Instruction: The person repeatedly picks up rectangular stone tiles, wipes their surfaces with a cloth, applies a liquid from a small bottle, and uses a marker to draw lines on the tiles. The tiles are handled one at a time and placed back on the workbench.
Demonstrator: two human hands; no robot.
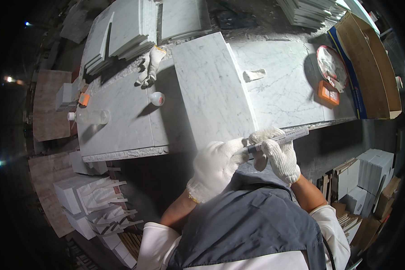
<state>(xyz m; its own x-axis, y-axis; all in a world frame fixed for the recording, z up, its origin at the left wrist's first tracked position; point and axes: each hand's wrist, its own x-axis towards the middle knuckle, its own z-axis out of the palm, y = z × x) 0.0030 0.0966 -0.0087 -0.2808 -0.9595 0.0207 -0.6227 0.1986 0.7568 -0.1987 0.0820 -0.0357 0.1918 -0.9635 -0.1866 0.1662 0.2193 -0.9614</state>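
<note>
The fingers of the left hand point(215, 167), in a white knit glove, are pinched around the dark end of a thick marker pen point(296, 134), and the gloved fingers of the right hand point(281, 161) are curled around its pale body. The pen slants up to two o'clock in front of the tummy, close to the table point(121, 130). To handle it well, grip the body snugly but don't squash it, keep both hands in one straight line, and twist or tug gently, since woolly gloves may slip. Keeping the tip off the stone should help stop stray marks. At eleven o'clock from the hands lies a big marble slab point(213, 85), its near edge just by the left glove. A small white roll point(255, 74) sits at twelve, an orange case point(328, 93) near two, loose gloves point(152, 65) at ten, and a clear bottle point(92, 117) past nine
</note>
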